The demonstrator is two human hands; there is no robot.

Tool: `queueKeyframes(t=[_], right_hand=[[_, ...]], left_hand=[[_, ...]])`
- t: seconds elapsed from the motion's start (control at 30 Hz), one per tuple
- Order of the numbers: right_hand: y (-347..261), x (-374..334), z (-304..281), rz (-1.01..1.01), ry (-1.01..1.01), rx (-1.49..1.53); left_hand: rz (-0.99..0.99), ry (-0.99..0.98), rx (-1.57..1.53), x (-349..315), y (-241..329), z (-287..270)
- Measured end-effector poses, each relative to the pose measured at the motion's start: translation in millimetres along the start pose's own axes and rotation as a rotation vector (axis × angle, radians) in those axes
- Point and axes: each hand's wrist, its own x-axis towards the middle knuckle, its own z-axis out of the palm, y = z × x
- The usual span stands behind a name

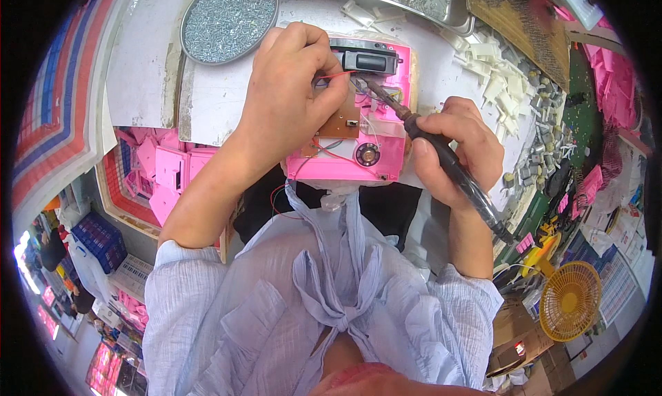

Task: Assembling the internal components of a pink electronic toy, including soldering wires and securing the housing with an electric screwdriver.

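A pink plastic housing point(393, 151) lies open in front of me, with a brown circuit board point(331, 126), thin wires, a small round speaker point(367, 154) and a black part point(372, 62) at its far end. Over the housing's left side, my left hand point(293, 86) is closed, pinching a thin red wire point(343, 73) between thumb and fingertips. My right hand point(458, 148) is wrapped around the dark handle of a soldering iron point(452, 165). The iron's metal tip points up and left, close to the wires beside the black part; whether it touches them is hard to make out.
A round dish point(229, 20) of small screws stands at the back left. Behind the housing is a metal tray point(455, 13). White plastic pieces point(493, 65) and small metal parts point(531, 134) are heaped at right. A crate point(127, 206) of pink parts sits at left.
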Motion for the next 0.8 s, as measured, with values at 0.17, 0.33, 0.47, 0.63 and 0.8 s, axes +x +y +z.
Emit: queueKeyframes(t=[0.17, 0.33, 0.47, 0.63, 0.8], right_hand=[[2.3, -4.5, -4.4, -0.03, 0.086, 0.021], [0.1, -8.8, -9.9, -0.063, 0.107, 0.033], [1.2, -12.8, -12.8, -0.052, 0.121, 0.036], [1.3, -17.4, -15.4, -0.035, 0.149, 0.042], [-0.9, -30.7, -35.5, 0.015, 0.198, 0.028]], left_hand=[[-0.003, 0.01, -0.001, -0.3, -0.8, 1.7], [-0.013, 0.008, 0.011, 0.3, 1.1, 1.1], [-0.02, -0.006, 0.025, 0.3, 4.2, -0.9], [-0.01, -0.001, 0.055, -0.3, 1.8, 1.4], [0.113, -0.082, 0.056, -3.6, 36.5, -19.6]])
